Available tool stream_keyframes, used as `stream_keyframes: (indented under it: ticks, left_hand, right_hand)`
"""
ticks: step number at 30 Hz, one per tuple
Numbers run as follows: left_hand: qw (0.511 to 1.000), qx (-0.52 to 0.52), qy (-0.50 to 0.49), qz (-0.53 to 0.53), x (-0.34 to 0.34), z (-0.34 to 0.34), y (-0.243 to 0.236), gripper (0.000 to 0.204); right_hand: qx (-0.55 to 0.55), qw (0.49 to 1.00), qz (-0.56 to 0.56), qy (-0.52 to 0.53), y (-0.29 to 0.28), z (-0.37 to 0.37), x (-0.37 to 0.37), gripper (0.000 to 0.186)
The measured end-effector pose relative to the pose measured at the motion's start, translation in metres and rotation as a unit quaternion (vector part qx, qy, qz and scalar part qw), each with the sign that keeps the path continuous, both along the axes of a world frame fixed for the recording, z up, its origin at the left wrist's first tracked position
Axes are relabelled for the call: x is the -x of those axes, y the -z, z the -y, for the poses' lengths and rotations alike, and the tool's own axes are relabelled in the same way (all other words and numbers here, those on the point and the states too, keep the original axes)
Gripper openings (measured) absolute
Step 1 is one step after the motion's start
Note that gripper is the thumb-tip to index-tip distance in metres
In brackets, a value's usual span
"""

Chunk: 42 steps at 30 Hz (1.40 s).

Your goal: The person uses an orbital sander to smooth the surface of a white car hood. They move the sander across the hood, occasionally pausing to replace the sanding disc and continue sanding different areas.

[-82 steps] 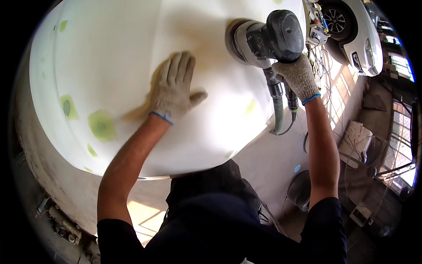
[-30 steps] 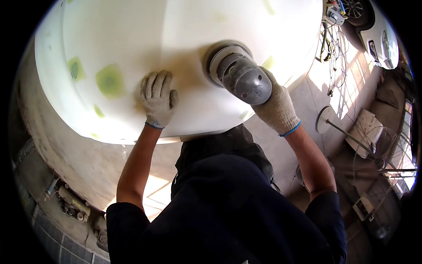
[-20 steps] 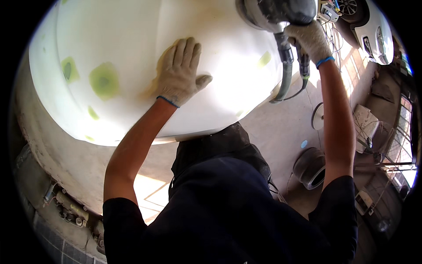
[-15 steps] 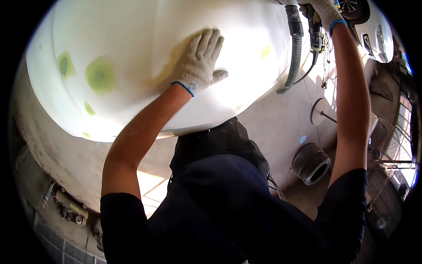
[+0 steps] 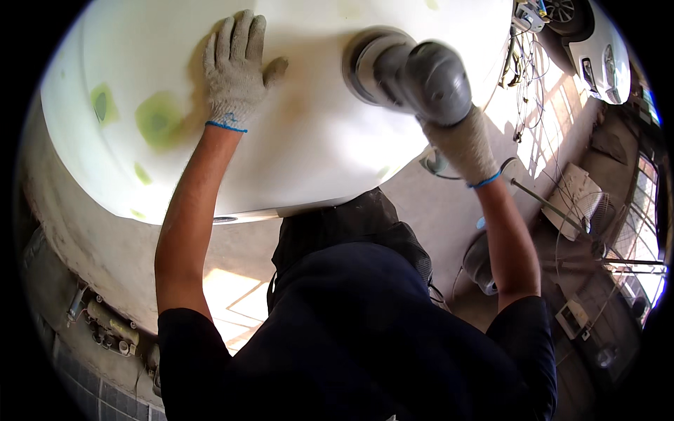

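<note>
In front of me spreads a large white car body panel [image 5: 295, 168], smooth and curved, with several yellow-green patches on its left side. The biggest patch [image 5: 159, 121] has a darker grey-green middle. My left hand [image 5: 235, 70], in a knitted glove with a blue cuff, lies on the panel with its fingers stretched out, right of that patch. My right hand [image 5: 462, 144], gloved likewise, grips a dark power sander [image 5: 437, 83], slightly blurred by motion. The sander's round pad points left over the panel; I cannot tell whether it touches. The tool hides most of my right fingers.
A tyre [image 5: 479, 263] lies on the floor at the right, partly behind my right arm. Cables [image 5: 521, 91] hang beyond the panel's right edge. Another white car [image 5: 597, 59] stands at the far right. A thin pole [image 5: 547, 203] slants across the right side.
My right hand has come from the upper right corner down and left, bringing the sander over the panel. My left hand has shifted left and a little farther up the panel.
</note>
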<state>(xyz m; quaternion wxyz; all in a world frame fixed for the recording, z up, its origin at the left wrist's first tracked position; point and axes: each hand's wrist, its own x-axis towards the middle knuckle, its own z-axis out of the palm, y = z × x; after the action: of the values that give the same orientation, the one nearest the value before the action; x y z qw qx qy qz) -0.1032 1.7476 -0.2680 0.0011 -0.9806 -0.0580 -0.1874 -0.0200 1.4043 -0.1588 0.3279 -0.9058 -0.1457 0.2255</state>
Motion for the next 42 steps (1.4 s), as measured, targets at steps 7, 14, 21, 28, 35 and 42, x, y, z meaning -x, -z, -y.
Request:
stream_keyframes:
  ticks: [7,14,21,28,35,42]
  left_hand:
    - [0.999,0.022,0.007,0.022,-0.017,-0.005,-0.006,0.065]
    - [1.0,0.011,0.001,-0.004,-0.013,0.0,-0.012,0.066]
    - [0.999,0.0,0.012,-0.044,-0.037,0.01,-0.023,0.068]
    - [0.999,0.007,-0.003,-0.033,-0.046,0.009,-0.021,0.061]
    - [1.0,0.015,-0.003,-0.008,-0.039,-0.022,-0.003,0.06]
    - [0.994,-0.023,-0.099,-0.03,-0.045,-0.02,-0.008,0.072]
  right_hand:
    - [0.006,0.994,0.064,-0.089,-0.012,-0.035,0.029,0.062]
    - [0.063,0.992,0.061,-0.088,-0.022,-0.072,-0.132,0.025]
    - [0.089,0.992,-0.049,-0.074,-0.044,-0.066,-0.189,0.028]
    - [0.07,0.972,0.172,-0.144,-0.016,-0.063,-0.103,0.039]
    - [0.095,0.974,0.128,-0.16,-0.03,-0.108,-0.104,0.034]
    - [0.023,0.937,0.171,-0.305,-0.02,-0.132,-0.153,0.032]
